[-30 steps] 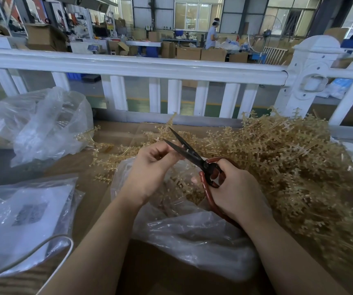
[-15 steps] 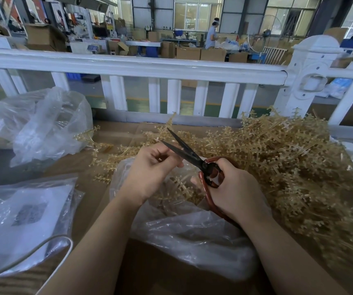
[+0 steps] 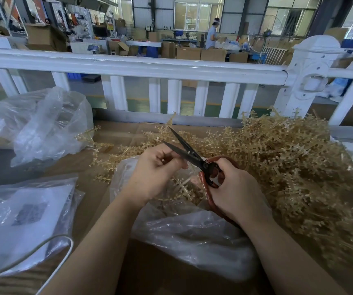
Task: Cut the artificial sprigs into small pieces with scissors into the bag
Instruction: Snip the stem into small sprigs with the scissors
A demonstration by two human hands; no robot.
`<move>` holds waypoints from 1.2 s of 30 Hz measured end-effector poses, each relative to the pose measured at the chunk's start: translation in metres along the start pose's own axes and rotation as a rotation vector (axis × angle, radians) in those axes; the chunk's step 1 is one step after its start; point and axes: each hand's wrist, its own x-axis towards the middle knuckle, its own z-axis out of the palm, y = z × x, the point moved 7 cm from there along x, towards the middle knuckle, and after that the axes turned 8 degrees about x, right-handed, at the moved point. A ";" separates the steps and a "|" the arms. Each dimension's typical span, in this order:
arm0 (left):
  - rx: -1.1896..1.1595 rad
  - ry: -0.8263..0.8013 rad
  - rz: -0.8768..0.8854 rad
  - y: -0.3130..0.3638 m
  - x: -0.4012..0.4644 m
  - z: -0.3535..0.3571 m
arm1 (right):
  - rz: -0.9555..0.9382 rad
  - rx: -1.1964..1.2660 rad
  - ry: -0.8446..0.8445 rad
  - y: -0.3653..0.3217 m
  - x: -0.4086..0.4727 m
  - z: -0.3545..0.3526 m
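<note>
Scissors (image 3: 189, 153) blades open, pointing up-left

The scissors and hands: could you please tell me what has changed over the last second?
Very little. The scissors remain open in the right hand, blades pointing up-left, perhaps a touch wider apart. The left hand still pinches a sprig piece, mostly hidden, by the lower blade above the bag. Nothing was taken up or let go; the sprig pile stayed put.
</note>
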 end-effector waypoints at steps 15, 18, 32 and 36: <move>-0.099 -0.035 -0.005 -0.004 0.001 0.004 | -0.006 0.045 0.021 -0.001 -0.001 0.000; -0.085 -0.032 -0.023 -0.005 0.001 0.004 | 0.009 0.043 0.029 -0.001 -0.001 -0.002; -0.068 0.046 -0.276 -0.026 0.000 -0.003 | 0.366 0.750 -0.083 0.007 0.007 0.007; -0.081 0.052 -0.275 -0.024 -0.001 -0.001 | 0.370 0.687 -0.166 0.002 0.006 0.012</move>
